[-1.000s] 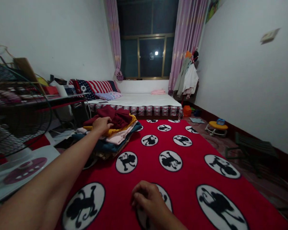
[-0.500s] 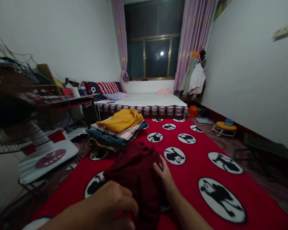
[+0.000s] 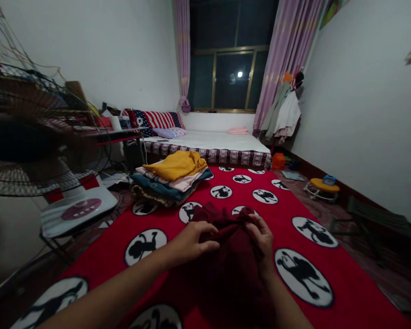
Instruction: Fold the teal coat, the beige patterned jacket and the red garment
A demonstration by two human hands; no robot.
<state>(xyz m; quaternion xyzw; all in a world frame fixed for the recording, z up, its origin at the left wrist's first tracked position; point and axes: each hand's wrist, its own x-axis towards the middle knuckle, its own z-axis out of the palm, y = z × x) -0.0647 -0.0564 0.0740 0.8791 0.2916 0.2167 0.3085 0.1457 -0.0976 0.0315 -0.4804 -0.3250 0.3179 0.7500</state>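
Observation:
A dark maroon garment point(image 3: 233, 269) lies bunched on the red blanket point(image 3: 250, 186), its far edge gathered up between my hands. My left hand point(image 3: 194, 241) grips the cloth at the left of that edge, thumb and fingers curled round a fold. At the right, my right hand point(image 3: 261, 235) pinches the gathered edge. The garment's exact kind is not clear, and its near part is dark. Beyond my left hand sits a stack of folded clothes, with a yellow garment point(image 3: 178, 165) on top, a pale pink one point(image 3: 187, 183) under it and a teal one point(image 3: 164, 190) lower down.
An electric fan point(image 3: 23, 141) stands close at the left, its base on a white folding table or chair point(image 3: 77, 212). A bed point(image 3: 208, 141) is at the back below the window. Along the right wall are a yellow-topped stool point(image 3: 320, 185) and a dark folding stool point(image 3: 376, 217).
My left hand has moved forward from near me to the garment's far edge. My right hand has shifted right and now pinches the fabric. The view has turned slightly left.

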